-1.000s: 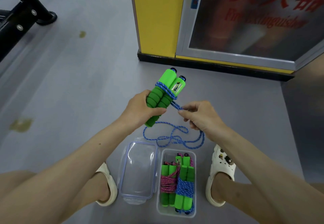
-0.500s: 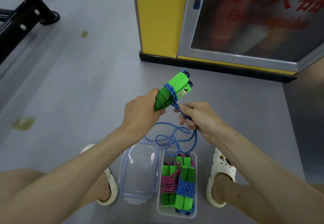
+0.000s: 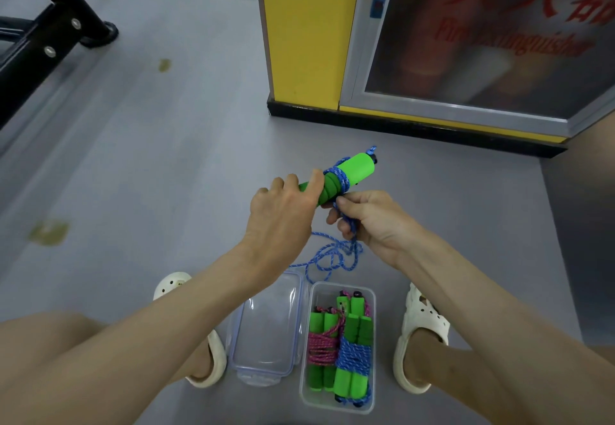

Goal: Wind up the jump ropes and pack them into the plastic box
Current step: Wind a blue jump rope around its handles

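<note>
My left hand (image 3: 283,215) grips the two green foam handles (image 3: 352,173) of a jump rope, held side by side and pointing up to the right. A few turns of blue cord (image 3: 339,178) circle them. My right hand (image 3: 369,221) pinches the cord just below the handles. The loose blue cord (image 3: 332,256) hangs in loops down to the floor. The clear plastic box (image 3: 372,295) stands on the floor between my feet. It holds a pink-corded rope (image 3: 321,346) and a blue-corded rope (image 3: 354,354), both wound on green handles.
The box's clear lid (image 3: 266,328) lies open to the left of the box. My white clogs (image 3: 419,334) flank both. A yellow fire-extinguisher cabinet (image 3: 306,35) stands ahead, and a black metal frame (image 3: 50,32) at the top left. Grey floor all around.
The handles have tilted from nearly upright toward the right. My right hand has carried the cord round under them and come in close beneath. The loose loops have gathered shorter.
</note>
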